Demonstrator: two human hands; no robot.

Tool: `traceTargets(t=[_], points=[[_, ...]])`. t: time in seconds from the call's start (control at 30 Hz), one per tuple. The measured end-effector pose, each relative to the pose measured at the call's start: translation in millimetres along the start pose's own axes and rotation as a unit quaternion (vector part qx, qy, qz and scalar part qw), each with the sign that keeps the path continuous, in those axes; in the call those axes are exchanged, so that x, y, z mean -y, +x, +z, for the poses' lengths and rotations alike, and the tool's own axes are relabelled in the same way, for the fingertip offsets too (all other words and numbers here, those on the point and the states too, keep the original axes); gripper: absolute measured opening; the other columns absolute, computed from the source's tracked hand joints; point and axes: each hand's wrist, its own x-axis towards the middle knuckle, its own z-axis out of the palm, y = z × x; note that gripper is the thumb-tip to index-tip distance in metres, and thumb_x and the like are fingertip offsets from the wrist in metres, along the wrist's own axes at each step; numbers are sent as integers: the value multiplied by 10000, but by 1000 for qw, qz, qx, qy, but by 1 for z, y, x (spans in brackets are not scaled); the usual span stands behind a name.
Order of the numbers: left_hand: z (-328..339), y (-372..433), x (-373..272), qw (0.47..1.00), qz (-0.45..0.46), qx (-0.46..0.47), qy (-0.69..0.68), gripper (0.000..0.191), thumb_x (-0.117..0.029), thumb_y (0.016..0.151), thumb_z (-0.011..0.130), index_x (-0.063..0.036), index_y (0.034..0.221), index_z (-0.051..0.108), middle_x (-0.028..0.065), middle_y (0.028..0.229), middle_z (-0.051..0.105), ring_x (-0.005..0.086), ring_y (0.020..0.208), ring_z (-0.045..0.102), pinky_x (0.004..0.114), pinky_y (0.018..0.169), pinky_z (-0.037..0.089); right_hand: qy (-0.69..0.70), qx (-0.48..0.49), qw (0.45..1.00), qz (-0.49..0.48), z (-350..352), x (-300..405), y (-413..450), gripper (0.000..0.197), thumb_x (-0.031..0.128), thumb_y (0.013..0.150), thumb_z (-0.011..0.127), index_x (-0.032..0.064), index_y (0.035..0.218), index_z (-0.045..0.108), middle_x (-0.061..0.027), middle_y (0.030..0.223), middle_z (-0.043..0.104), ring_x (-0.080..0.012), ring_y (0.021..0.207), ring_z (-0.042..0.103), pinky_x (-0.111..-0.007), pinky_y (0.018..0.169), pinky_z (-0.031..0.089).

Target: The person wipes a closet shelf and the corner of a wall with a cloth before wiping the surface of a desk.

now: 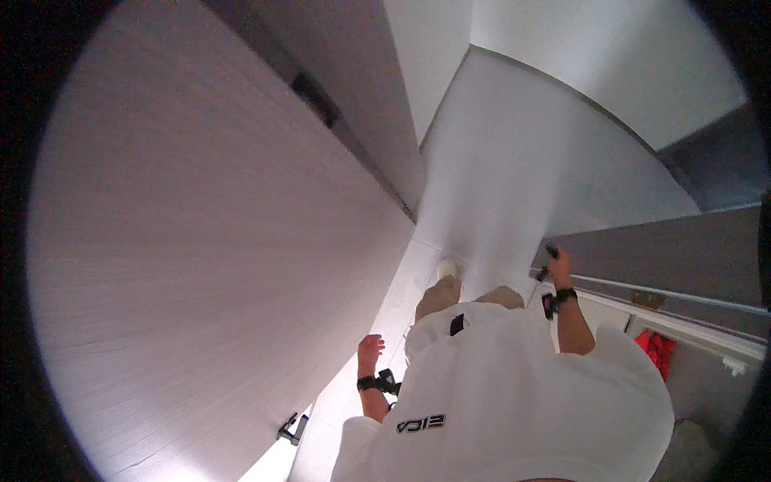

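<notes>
My right hand [559, 269] is closed around a black door handle [552, 251] at the near edge of a dark grey door [668, 250]. My left hand [370, 349] hangs low at my side, its fingers loosely curled and nothing visible in it. Close beside that hand is a large wood-grain door panel [217, 253], and I cannot tell whether they touch. A black handle [293, 428] projects from the panel's lower edge. Each wrist carries a black strap with a small device on it.
Pale floor [494, 156] stretches ahead between white walls [566, 42]. A dark panel [355, 72] stands beyond the left door. To the right, a white frame [668, 316] runs behind the dark door, with a red item [656, 351] past it.
</notes>
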Motion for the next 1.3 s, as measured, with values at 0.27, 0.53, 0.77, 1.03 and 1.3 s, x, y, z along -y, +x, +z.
traceTargets(t=[0.27,0.53,0.77,1.03,1.3], points=[[36,-18,107,960,-128,-129,-214,273,-210,880,524,-16,1058,598,126,894,675,216,736,661,315,589,510,190,134,918,-322,77,418,40,365,231,889,619,20,1178,547,-168,1136,602,-275,1037,591,-352,891,459],[147,-72,238,899,-288,-58,-324,335,-271,876,507,-23,1079,603,160,911,659,276,759,653,369,637,530,432,-14,764,-479,100,572,106,271,31,882,546,27,1153,556,-104,1086,616,-203,1019,577,-294,884,448],[247,5,155,889,-212,-50,-402,287,-266,895,501,-51,1056,602,119,927,652,224,738,642,357,563,508,402,290,829,-260,200,464,194,312,61,883,440,21,1178,534,-66,998,575,-164,888,537,-299,793,444],[225,34,-92,960,-148,-136,-197,297,-294,902,511,-60,1049,620,77,866,673,167,746,643,286,607,483,515,343,653,-437,135,566,161,289,37,871,457,54,1140,561,-82,1016,623,-196,895,592,-300,760,471],[212,39,-98,977,-162,-109,-88,238,-249,927,523,-62,1027,631,62,869,676,142,749,639,277,590,488,279,482,787,-266,262,462,216,419,-67,828,387,88,1179,557,-120,1124,625,-255,1039,594,-343,910,448]])
